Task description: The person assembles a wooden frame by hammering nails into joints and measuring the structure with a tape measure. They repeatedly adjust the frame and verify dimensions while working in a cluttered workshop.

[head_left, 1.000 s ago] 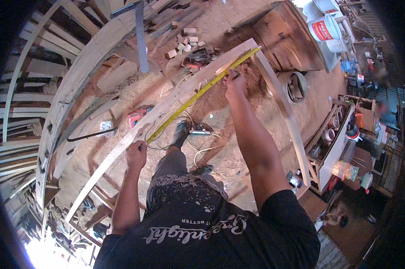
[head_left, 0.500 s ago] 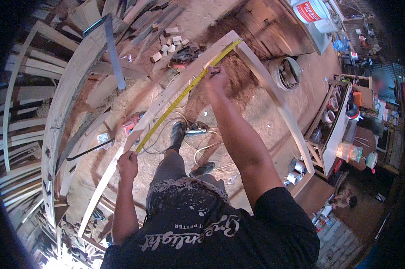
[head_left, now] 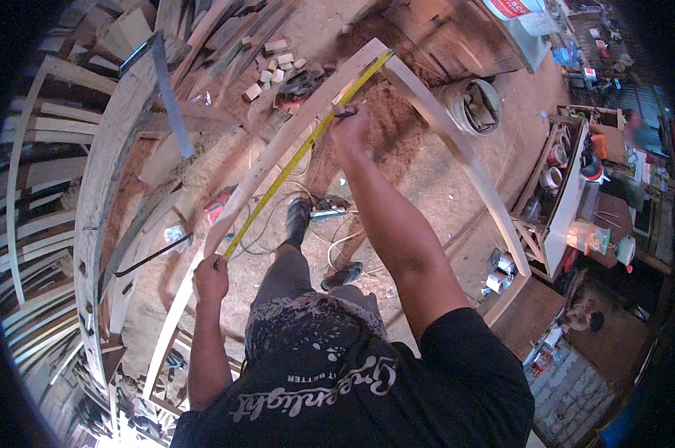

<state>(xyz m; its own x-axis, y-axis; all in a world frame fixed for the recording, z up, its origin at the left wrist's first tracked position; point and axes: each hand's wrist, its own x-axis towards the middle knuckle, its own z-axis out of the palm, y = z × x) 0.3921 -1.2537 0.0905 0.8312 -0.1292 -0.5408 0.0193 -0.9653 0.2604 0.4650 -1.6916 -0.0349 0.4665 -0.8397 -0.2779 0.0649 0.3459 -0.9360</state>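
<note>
A yellow tape measure blade [head_left: 285,173] stretches along a curved, pale wooden beam [head_left: 266,160], from its far pointed corner down to my left hand. My left hand [head_left: 210,281] is closed round the near end of the tape, by the beam's inner edge; the tape's case is hidden by my fingers. Farther up, my right hand [head_left: 350,136] pinches a dark, thin pencil-like marker [head_left: 344,116], its tip at the edge of the tape. A second wooden beam [head_left: 457,149] meets the first at the far corner and runs down to the right.
A large curved timber [head_left: 102,194] and stacked planks stand at left. Small wood blocks [head_left: 278,63] lie beyond the beam. Cords [head_left: 334,250] lie around my feet. A bucket of scraps [head_left: 478,107] stands beyond the right beam, and a shelf with cans [head_left: 550,187] at right.
The view has shifted slightly, so the beams appear a little higher and farther left. My right hand with the marker has come slightly nearer along the tape. My left hand keeps its hold.
</note>
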